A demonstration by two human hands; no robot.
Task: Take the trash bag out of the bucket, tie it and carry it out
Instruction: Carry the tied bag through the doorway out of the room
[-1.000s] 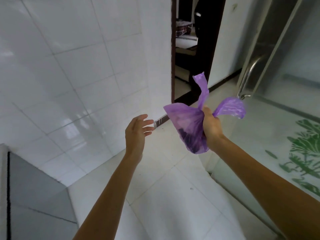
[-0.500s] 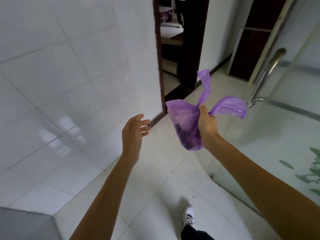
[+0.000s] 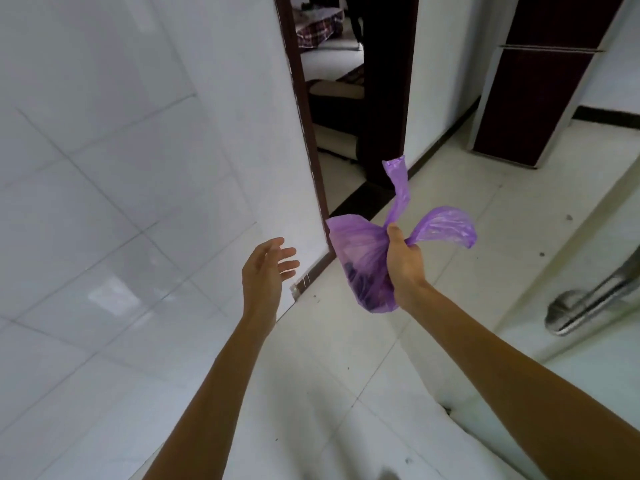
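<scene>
Right hand outstretched, fist clamped on purple trash bag, left hand raised, fingers spread, empty

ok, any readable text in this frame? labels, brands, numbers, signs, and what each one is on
None readable.
Translucent purple plastic trash bag, gripped at its neck by the right hand: no print visible.
Open left hand: holds nothing.
White glossy wall tiles, steel door handle, dark wooden door frame: no markings.
Room beyond the doorway: too blurred to tell.

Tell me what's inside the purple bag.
Through the translucent purple bag, a dark clump shows near the bottom; what it is cannot be told. The right hand gripping the neck covers part of it. The left hand is open, empty.
</scene>
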